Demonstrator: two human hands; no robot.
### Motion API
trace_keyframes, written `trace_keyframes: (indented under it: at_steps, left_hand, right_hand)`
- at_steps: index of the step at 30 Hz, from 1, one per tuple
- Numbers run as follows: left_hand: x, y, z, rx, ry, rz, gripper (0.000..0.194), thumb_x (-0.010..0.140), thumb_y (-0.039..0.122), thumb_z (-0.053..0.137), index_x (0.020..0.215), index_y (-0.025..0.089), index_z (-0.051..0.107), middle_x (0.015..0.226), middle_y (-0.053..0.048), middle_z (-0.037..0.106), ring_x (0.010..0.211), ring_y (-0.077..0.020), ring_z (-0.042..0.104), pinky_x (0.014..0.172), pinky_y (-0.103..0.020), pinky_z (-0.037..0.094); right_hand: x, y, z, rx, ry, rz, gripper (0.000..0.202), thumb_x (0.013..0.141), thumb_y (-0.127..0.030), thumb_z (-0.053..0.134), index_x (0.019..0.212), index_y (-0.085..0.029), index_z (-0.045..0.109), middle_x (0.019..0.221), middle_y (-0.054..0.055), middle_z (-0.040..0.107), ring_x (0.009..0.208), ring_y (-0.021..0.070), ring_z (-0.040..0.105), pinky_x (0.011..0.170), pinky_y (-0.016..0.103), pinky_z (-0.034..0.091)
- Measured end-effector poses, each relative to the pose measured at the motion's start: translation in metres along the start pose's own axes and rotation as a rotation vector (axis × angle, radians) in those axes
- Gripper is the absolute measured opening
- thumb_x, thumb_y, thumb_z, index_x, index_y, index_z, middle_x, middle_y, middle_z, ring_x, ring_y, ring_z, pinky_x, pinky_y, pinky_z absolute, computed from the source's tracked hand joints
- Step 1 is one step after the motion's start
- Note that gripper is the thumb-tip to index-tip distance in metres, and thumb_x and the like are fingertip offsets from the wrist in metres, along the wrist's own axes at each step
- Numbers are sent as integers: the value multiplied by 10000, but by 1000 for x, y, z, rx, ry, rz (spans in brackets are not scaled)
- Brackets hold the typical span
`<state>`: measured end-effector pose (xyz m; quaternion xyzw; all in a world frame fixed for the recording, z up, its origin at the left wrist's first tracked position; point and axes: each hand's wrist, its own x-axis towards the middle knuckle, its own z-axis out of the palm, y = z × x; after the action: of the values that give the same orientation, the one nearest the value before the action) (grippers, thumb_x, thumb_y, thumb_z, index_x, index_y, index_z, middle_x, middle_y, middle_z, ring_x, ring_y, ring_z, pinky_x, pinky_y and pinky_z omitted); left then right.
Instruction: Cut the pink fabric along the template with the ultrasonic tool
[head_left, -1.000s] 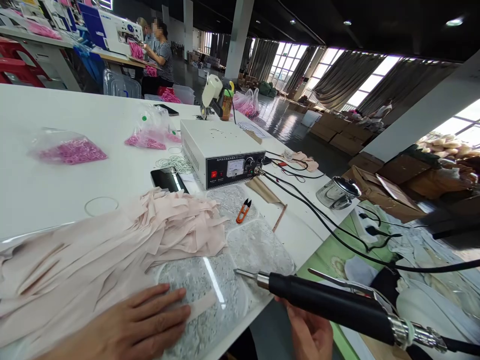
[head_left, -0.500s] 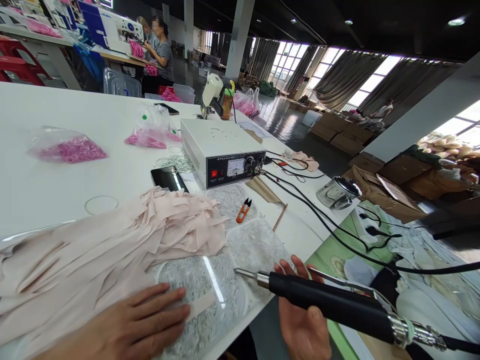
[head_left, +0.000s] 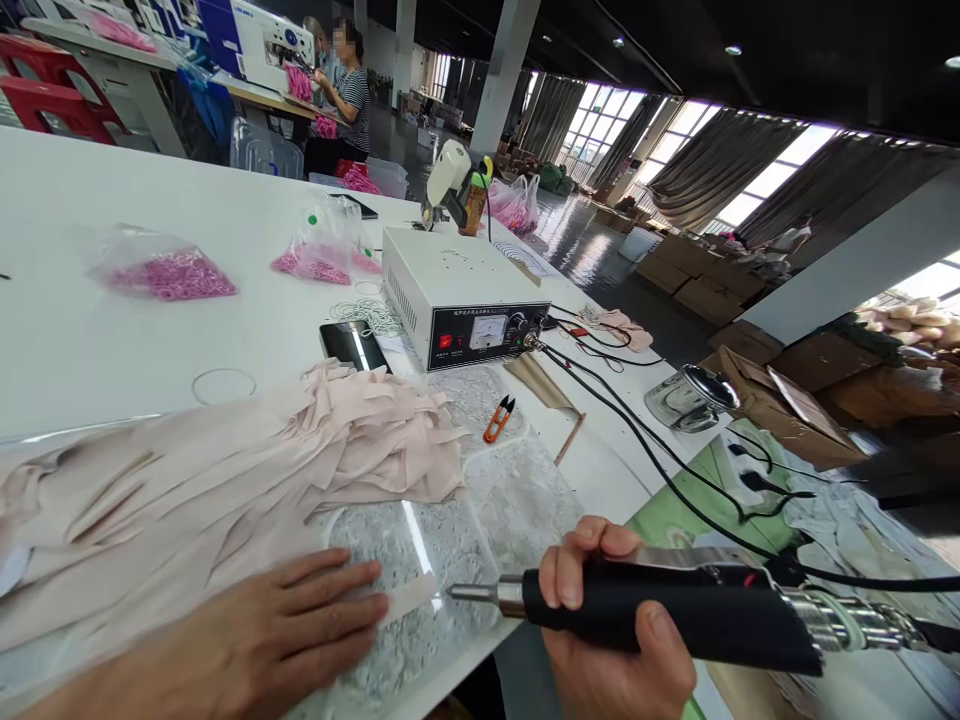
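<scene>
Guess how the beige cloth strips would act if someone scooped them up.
The cloth strips would probably flop and sag, since they lie in soft folds. Some might slip loose, as they look like separate pieces heaped together. Each looks thin, so probably light.

Free mat [head_left: 517,490] btwn snips [head_left: 500,417] & tool [head_left: 615,606]
</scene>
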<state>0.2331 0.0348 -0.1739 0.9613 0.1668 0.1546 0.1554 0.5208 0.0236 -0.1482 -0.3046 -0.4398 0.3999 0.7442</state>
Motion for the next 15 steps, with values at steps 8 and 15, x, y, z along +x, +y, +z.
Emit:
trace_keyframes:
  at_steps: [8,15]
  left_hand:
    - [-2,0,2,79,-45,22,574,919,100,469,1461,276,400,1432,0,501,1371,-193,399,1181,-358,290]
    - [-5,-1,4,102,-102,31,577,924,121,472,1470,283,378,1456,11,468,1392,-196,363,1183,-370,285]
  right_hand:
    - [-2,6,7,76,-71,43,203,847,-407,539,906,-215,557,805,-1,485,505,82,498,442,236,454]
    - [-3,6,12,63,-102,47,196,854,-409,552,900,-219,566,791,-8,480,500,76,493,438,223,452]
